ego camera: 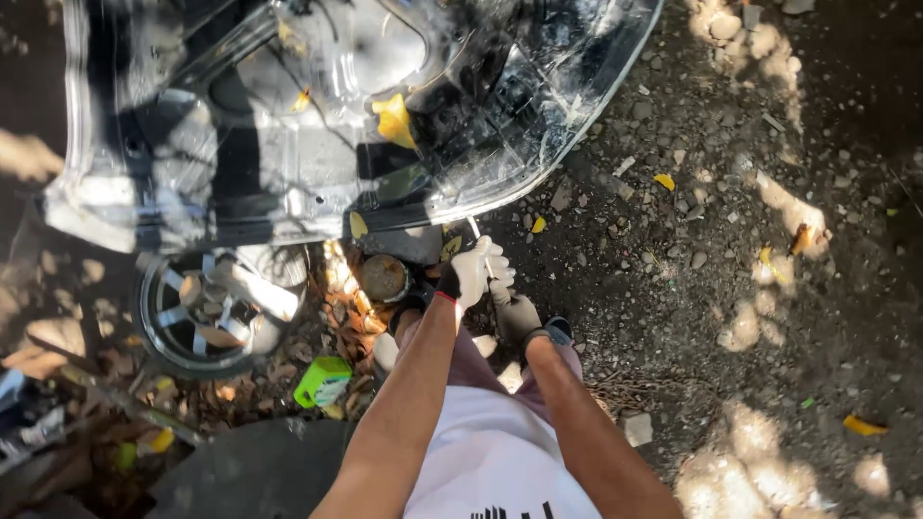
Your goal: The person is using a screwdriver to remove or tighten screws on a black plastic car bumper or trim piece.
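Observation:
Both my hands wear white work gloves and are closed, one above the other, on a thin pale rod (pixel 476 231). My left hand (pixel 471 271) grips higher up, and my right hand (pixel 517 313) sits just below and to the right of it. The rod's upper end reaches the lower edge of a silver car body panel (pixel 288 183) lying on the ground; its tip is hard to make out. A rusty round metal part (pixel 385 277) sits just left of my left hand, among dry leaves.
An alloy wheel rim (pixel 197 308) lies at the left under the panel's edge. A small green container (pixel 322 381) rests in the leaves near my left arm. A dark round surface (pixel 250 471) fills the bottom left. Gravel and dirt (pixel 731 240) with scattered stones spread to the right.

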